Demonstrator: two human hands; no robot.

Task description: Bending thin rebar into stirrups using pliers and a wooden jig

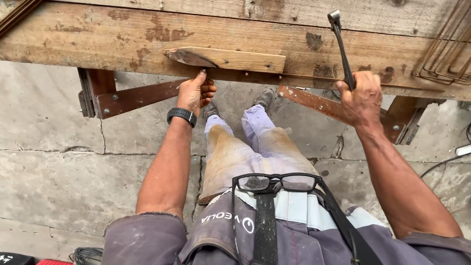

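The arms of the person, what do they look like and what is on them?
Both arms are bare from the upper arm down. Each short sleeve is faded purple-grey with a frayed, cut-off edge: left sleeve, right sleeve. The left wrist wears a black wristwatch with a dotted band. The left hand and right hand have no gloves or rings that show.

Weathered plank bench [98, 39] spans the upper field, its surface stained and worn. Brown metal braces [132, 98] with bolted brackets support it from beneath at both sides. Bent wire stirrups [444, 59] lie on the bench at far right. Below, the cracked grey concrete floor [64, 167] lies in even daylight; a coiled cable [87, 255] sits at its lower left edge.
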